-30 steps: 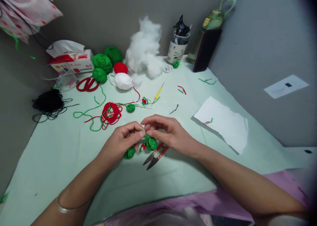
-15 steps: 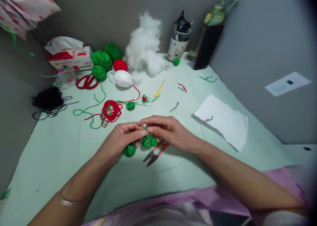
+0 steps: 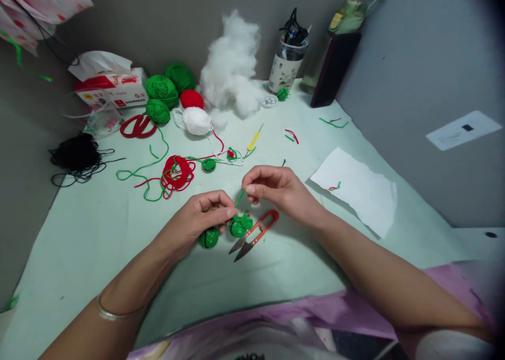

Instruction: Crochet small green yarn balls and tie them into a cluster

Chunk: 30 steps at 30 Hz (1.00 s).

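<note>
Close to the table's front, my left hand (image 3: 207, 212) is closed, thumb and fingers pinching the top of a small green crocheted piece (image 3: 240, 226). A short green yarn strand rises from there to my right hand (image 3: 276, 189), whose thumb and forefinger are pinched on its upper end. Under my left hand lies a green crocheted ball (image 3: 209, 238) with a dark line across it, partly covered by the fingers. Orange-handled thread snips (image 3: 258, 235) lie just right of the crocheted piece, blades toward me.
Behind my hands are a red yarn coil (image 3: 178, 173), a small green ball (image 3: 208, 164) and a yellow-handled crochet hook (image 3: 253, 140). Farther back stand green yarn balls (image 3: 161, 90), white stuffing (image 3: 232, 65) and a pen cup (image 3: 287, 68). Torn white paper (image 3: 355, 194) lies to the right.
My right hand has moved up and right, away from my left, with the green yarn strand now stretched between them. The snips' handles have come into view.
</note>
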{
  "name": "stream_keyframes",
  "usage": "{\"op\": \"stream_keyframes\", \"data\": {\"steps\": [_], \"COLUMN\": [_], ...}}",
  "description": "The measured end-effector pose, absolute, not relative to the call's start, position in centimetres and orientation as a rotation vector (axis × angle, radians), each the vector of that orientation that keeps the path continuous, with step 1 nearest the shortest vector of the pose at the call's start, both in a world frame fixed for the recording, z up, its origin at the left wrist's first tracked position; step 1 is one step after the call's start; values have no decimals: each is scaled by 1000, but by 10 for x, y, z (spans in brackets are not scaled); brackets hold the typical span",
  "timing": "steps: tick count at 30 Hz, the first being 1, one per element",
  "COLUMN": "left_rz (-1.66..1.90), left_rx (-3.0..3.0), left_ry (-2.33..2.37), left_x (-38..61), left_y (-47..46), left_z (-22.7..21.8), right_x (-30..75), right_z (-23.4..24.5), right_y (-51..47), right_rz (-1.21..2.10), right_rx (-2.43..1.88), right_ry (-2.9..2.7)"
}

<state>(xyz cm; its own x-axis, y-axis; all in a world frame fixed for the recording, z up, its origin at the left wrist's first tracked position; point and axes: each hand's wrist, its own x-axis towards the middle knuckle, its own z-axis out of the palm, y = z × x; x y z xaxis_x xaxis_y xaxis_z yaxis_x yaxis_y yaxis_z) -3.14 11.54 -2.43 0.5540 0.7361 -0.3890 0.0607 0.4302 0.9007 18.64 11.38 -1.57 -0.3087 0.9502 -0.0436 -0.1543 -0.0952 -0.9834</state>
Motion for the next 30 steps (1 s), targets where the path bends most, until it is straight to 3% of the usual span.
{"op": "stream_keyframes", "data": {"steps": [11,30], "left_rz": [535,649], "left_rx": [981,1011], "left_ry": [800,879], "left_x": [-26,-30], "left_y": [112,113], "left_z": [-23,-21], "right_x": [183,187], "right_z": [-18,-10], "right_y": [111,109], "right_rz": [1958,1535], "right_rx": [-758,-911], "right_ry": [-896,-1103]}}
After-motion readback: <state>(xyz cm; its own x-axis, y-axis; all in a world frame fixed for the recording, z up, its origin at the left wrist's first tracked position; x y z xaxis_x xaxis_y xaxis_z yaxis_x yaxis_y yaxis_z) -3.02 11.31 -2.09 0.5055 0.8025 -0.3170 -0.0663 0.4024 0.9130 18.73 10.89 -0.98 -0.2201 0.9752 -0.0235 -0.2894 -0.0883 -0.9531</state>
